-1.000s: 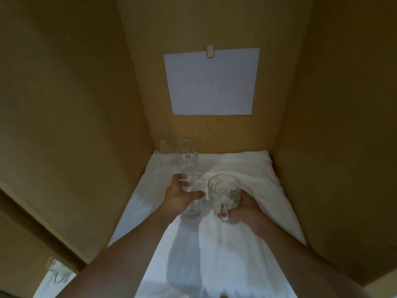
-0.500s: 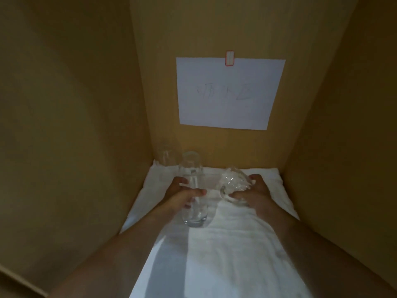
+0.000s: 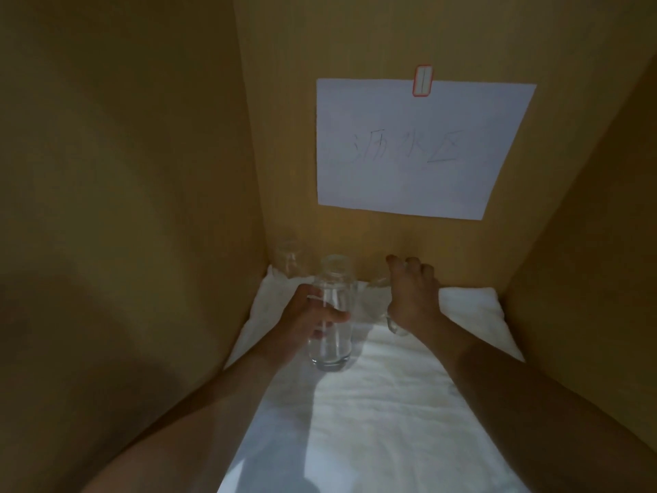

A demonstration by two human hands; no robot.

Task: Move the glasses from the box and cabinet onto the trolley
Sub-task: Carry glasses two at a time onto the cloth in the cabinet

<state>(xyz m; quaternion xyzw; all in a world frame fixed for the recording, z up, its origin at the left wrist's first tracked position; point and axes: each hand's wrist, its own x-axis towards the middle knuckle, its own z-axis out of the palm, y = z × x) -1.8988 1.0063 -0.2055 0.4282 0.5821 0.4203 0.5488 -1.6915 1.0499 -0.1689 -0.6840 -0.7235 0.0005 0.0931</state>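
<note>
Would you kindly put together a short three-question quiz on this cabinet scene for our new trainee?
1. True or false: the left hand grips the tall clear glass.
2. What covers the cabinet floor? A) a white cloth B) a metal tray C) bare wood
3. Fill in: a white sheet of ____ hangs on the back wall.

Key:
1. True; its fingers curl round the glass.
2. A, the white cloth.
3. Paper, held by a small red-edged tag. The right hand holds a second glass, and a third glass stands in the back left corner.
</note>
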